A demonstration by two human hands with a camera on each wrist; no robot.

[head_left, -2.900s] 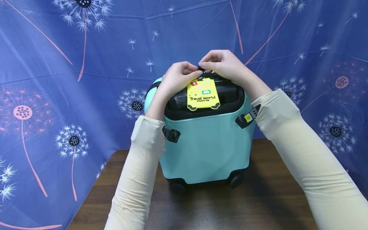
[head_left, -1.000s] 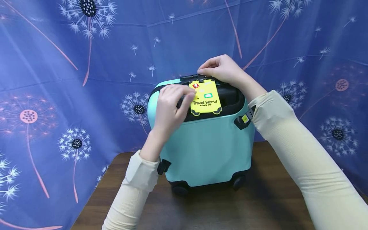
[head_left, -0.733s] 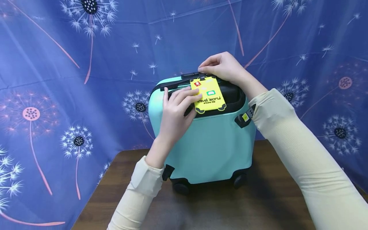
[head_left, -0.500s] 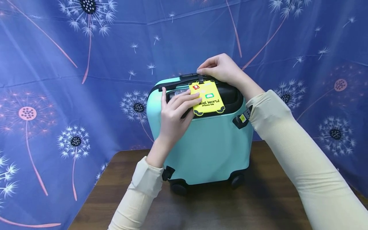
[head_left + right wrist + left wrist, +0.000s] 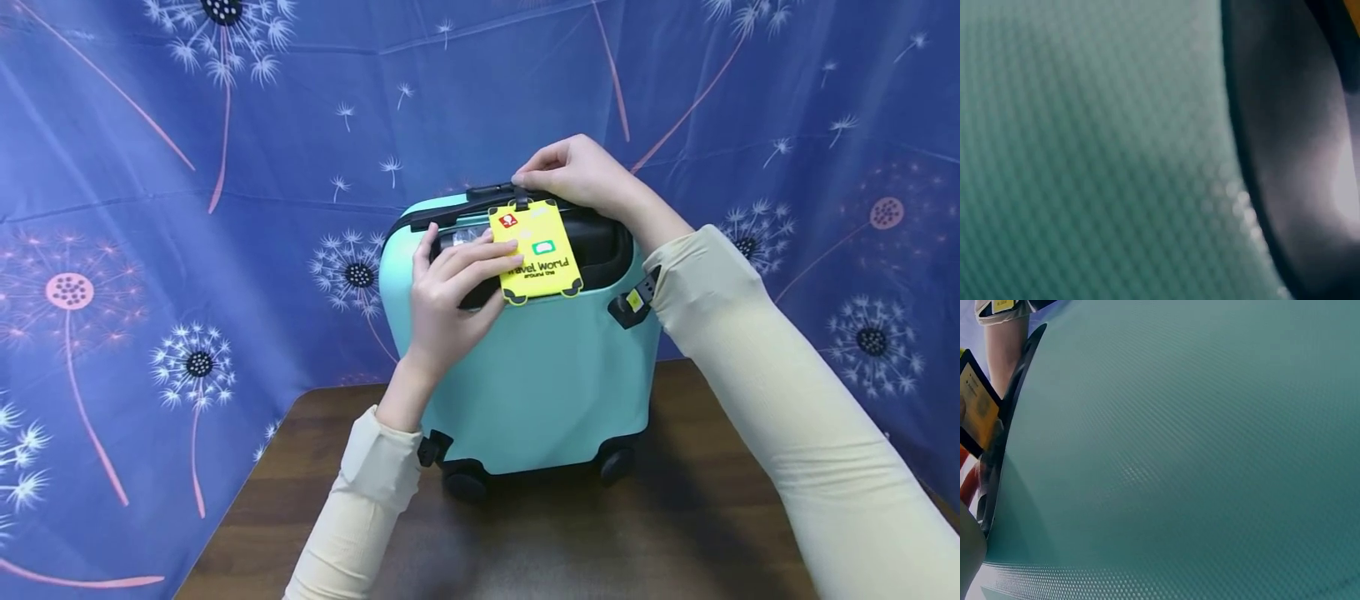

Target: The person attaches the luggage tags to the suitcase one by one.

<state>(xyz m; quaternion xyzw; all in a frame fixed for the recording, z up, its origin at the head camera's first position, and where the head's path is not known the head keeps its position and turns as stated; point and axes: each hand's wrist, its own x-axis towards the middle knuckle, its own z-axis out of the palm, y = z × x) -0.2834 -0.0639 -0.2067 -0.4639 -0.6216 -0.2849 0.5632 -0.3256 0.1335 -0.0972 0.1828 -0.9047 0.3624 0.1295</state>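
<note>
A teal hard-shell suitcase (image 5: 547,375) stands upright on the table. From its top, a yellow luggage tag (image 5: 556,225) printed "Travel World" hangs on a short black strap (image 5: 521,200) over the black recess. My left hand (image 5: 450,304) holds the tag by its left edge, fingers on the front and the thumb tip hidden behind. At the top edge my right hand (image 5: 573,173) pinches the strap's upper end, its exact grip partly hidden. The left wrist view shows the back of the luggage tag (image 5: 977,403); in the right wrist view, suitcase shell (image 5: 1097,150) fills most of the picture.
The brown wooden table (image 5: 540,550) extends in front of the suitcase. A blue dandelion-print cloth (image 5: 262,150) hangs close behind it. Black wheels (image 5: 467,486) support the case, and a black carry handle (image 5: 491,191) lies along its top.
My left hand has come away from the strap, down to the tag's left edge, and taken hold of it. My right hand stays at the strap. The last half second shows hardly any movement.
</note>
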